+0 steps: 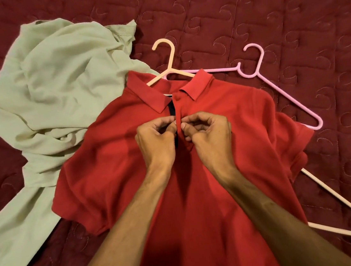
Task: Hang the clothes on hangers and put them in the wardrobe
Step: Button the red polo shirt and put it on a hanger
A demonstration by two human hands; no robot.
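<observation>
Left hand and right hand meet at the chest of a red polo shirt, each pinching one edge of the placket between thumb and curled fingers. The grip suggests work on a button, though the fingers hide whether it is being fastened or undone. The shirt lies face up and spread flat on a maroon quilted bedspread, collar pointing away from the person. That layout keeps the front opening within easy reach of both hands.

A cream hanger shows its hook just above the collar, and its far arm reappears from under the shirt's right sleeve. Whether it sits inside the shirt or only beneath it cannot be told. A pink hanger lies across it, also partly covered by the shirt, apparently waiting for the next garment. A pale green garment lies crumpled at the left, its edge tucked under the shirt's shoulder, not yet on a hanger.

By this reading the task is at an early stage, with one shirt being readied and a second to follow. No wardrobe is in view. Working the placket while the shirt lies flat likely helps the collar pass over or settle round a hanger.
</observation>
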